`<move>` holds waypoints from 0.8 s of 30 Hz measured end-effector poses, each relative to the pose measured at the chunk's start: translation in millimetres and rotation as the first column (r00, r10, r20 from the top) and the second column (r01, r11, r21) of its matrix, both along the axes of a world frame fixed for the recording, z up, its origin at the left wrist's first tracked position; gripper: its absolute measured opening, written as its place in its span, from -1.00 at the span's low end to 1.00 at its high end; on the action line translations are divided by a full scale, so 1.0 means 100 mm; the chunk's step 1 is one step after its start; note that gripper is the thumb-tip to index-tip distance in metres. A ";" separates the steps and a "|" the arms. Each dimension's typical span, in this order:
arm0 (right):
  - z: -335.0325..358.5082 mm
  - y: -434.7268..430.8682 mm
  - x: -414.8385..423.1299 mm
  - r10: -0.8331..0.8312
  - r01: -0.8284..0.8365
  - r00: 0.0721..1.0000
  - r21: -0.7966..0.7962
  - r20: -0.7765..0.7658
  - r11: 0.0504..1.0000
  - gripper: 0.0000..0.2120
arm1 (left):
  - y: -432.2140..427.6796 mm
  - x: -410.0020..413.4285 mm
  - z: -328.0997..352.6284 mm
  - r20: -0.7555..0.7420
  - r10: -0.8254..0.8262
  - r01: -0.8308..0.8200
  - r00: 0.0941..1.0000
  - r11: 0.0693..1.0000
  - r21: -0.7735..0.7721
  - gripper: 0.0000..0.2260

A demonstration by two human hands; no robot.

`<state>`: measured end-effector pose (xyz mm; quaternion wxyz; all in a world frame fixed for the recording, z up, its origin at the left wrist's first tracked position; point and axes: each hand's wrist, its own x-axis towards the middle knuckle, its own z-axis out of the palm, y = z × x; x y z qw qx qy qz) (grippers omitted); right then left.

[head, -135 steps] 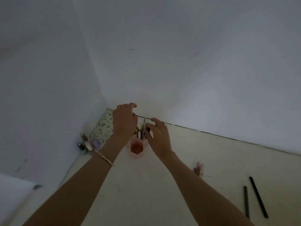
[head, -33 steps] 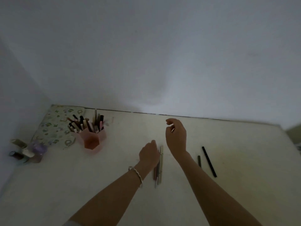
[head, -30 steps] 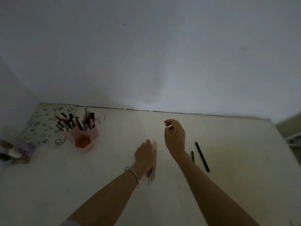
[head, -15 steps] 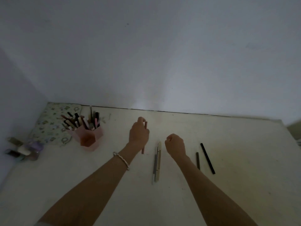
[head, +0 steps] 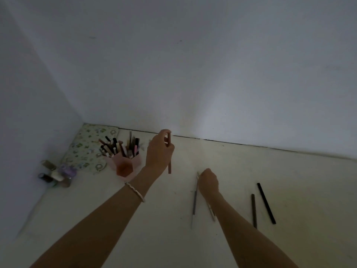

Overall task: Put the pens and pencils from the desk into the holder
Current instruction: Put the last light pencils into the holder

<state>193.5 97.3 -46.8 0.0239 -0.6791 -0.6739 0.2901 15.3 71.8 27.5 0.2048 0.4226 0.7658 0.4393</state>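
A pink hexagonal holder (head: 125,167) stands at the back left of the cream desk (head: 289,171), stuffed with several pens and pencils. My left hand (head: 159,151) hovers just right of it, gripping a reddish pencil (head: 169,167) held upright. My right hand (head: 208,181) is down on the desk with its fingers closed over the top end of a pale pen (head: 211,210), which runs under my wrist. A grey pen (head: 194,198) lies just left of it. Two black pens (head: 266,203) (head: 254,209) lie further right.
A flower-patterned pouch (head: 87,147) lies in the back left corner behind the holder. Several small bottles (head: 56,174) cluster by the left wall. White walls close the desk at the back and left.
My left hand lifted the reddish pencil from the desk and carried it left toward the holder. My right hand dropped onto the pale pen and closed on its end.
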 end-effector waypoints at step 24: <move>1.23 0.03 -1.35 0.311 0.268 0.486 0.478 -0.817 0.837 -0.76 | -0.38 -1.33 0.39 -0.544 0.232 -0.186 0.806 0.973 0.139 -0.75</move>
